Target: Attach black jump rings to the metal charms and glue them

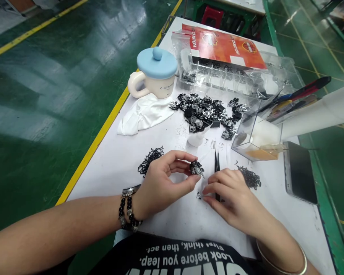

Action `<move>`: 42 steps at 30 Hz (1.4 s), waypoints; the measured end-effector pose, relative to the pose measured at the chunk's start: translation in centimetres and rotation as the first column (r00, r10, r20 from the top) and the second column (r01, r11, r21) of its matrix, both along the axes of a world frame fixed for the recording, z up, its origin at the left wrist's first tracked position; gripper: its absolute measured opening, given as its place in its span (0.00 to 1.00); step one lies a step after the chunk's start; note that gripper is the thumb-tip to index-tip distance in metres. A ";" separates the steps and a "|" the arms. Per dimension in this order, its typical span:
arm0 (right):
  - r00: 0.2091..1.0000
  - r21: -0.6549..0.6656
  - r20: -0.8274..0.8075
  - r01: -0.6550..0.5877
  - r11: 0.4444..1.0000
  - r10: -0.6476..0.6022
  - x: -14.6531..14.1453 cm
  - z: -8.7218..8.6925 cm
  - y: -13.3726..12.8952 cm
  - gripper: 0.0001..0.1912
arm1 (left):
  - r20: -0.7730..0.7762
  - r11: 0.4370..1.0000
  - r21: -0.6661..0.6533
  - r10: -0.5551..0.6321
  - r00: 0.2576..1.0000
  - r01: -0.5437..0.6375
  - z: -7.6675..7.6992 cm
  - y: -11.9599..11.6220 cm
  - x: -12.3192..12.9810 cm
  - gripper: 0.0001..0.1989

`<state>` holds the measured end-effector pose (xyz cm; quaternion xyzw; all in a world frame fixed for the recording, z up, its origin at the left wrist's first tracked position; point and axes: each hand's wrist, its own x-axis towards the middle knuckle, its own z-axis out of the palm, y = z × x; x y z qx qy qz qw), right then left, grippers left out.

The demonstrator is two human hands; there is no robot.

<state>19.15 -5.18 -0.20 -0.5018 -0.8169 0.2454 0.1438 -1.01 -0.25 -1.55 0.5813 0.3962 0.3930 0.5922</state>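
At the far left, on a white worktable [103,179] beside a green floor, stood a white mug [156,84] with a pale blue lid, and a crumpled white cloth [143,114] lay in front of it. Nearer the person, a small tangle of black wire-like pieces [150,160] lay just beyond the left hand [163,183]. That hand, wearing a beaded bracelet [127,208], had its thumb and fingertips pinched on a small black-and-silver piece [197,168], held just above the table. Behind it sat a large heap of similar pieces [203,112]. The right hand [232,198] was curled, with its fingers apparently around the lower end of black tweezers [217,172], though the grip was partly hidden. A second black tangle [249,177] lay just past that hand. Farther back, a clear plastic tray [218,76] held a few pieces in a row, far fewer than the heap, though they were too small to count. Beyond it lay a red-orange printed card [223,47]. At the right stood a clear acrylic box [255,133], with pens [295,93] behind it and a dark phone [299,172] beside it.
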 end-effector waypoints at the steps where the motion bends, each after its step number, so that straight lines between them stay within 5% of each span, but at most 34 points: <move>1: 1.000 -0.034 0.022 -0.010 0.999 0.011 -0.2 -0.2 -0.1 0.03 | -0.001 1.000 0.003 0.003 1.000 -0.003 0.0 0.0 0.0 0.15; 14: 0.998 0.080 0.000 -0.055 0.995 0.055 -1.0 -1.9 -0.3 0.06 | 0.014 1.000 0.019 -0.015 1.000 0.015 0.2 0.0 0.2 0.15; 22: 0.991 0.089 -0.126 0.048 0.995 -0.037 0.0 -1.3 0.1 0.06 | 0.077 0.998 -0.056 -0.033 0.996 0.037 0.4 0.0 -0.1 0.15; 24: 0.942 -0.023 -0.284 0.181 0.983 -0.180 0.1 -0.9 0.1 0.04 | 0.153 0.992 -0.100 -0.065 0.986 0.081 0.5 0.2 -0.2 0.15; 27: 0.751 -0.310 -0.499 0.311 0.898 -0.432 0.1 -0.7 0.1 0.05 | 0.332 0.949 -0.151 -0.216 0.918 0.277 0.7 0.4 -0.4 0.15; 31: 0.702 -0.380 -0.540 0.290 0.878 -0.465 -0.3 -1.0 0.2 0.10 | 0.438 0.855 -0.203 -0.357 0.825 0.478 0.7 0.4 -0.5 0.15; 36: 0.734 -0.279 -0.525 0.331 0.901 -0.432 -0.7 -0.7 0.3 0.07 | 0.487 0.797 -0.302 -0.343 0.803 0.524 0.7 0.3 -0.5 0.15; 42: 0.803 0.111 -0.498 0.435 0.894 -0.328 -0.9 -0.6 0.0 0.07 | 0.574 0.778 -0.277 -0.337 0.746 0.564 0.6 0.5 -0.3 0.15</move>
